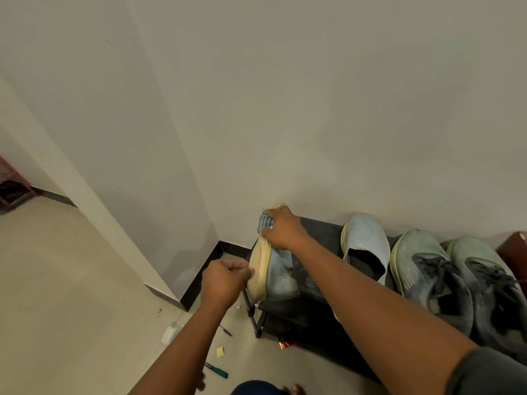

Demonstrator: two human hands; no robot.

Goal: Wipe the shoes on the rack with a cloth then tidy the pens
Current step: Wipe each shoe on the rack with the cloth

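At the rack's point(313, 232) left edge, left hand point(224, 282) grips the tilted shoe's point(273, 269) sole; right hand's point(283, 229) fingers clutch the cloth point(265, 222).

Tilted shoe point(278, 273): pale blue upper, ribbed yellow sole. Cloth point(265, 220): blue-grey, striped. Second shoe point(366, 240): pale blue, black lining. Sneaker pair point(445, 277): faded green, dark grey laces. Rack point(319, 232): black. Pens point(216, 370): green; other dark. Wall point(285, 95): off-white.
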